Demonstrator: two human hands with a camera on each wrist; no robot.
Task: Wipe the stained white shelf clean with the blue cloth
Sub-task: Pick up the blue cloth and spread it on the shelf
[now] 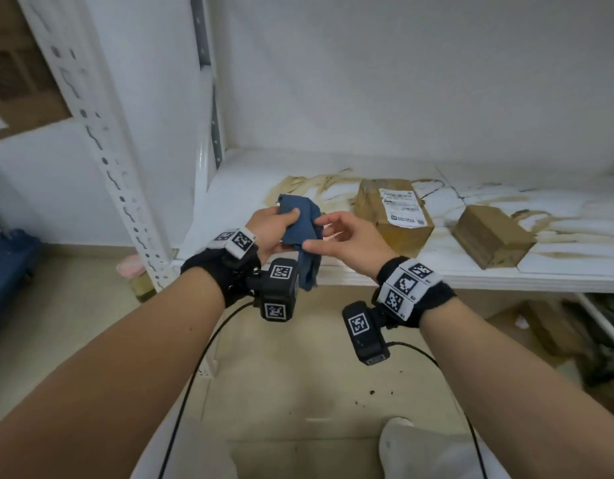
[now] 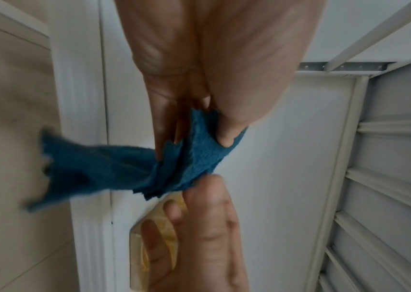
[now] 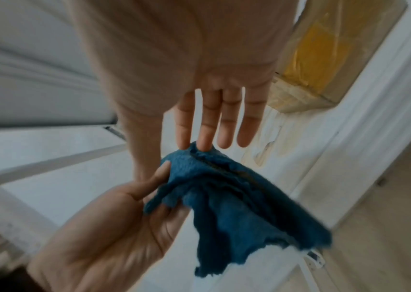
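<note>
The white shelf [image 1: 236,188] runs across the head view, with brown streaky stains [image 1: 315,184] behind my hands and more stains at the right [image 1: 558,229]. The blue cloth [image 1: 300,229] hangs bunched in front of the shelf's edge. My left hand [image 1: 281,219] grips its upper part between thumb and fingers [image 2: 226,136], and the rest droops down [image 2: 114,164]. My right hand [image 1: 336,233] is beside it with straight, spread fingers [image 3: 209,126]. Their tips touch the top of the cloth [image 3: 236,197].
Two taped cardboard boxes stand on the stained shelf: a labelled one [image 1: 392,216] just behind my right hand and a smaller one [image 1: 488,236] further right. A perforated white upright [image 1: 101,133] rises at the left. Clutter fills the lower shelf [image 1: 558,326].
</note>
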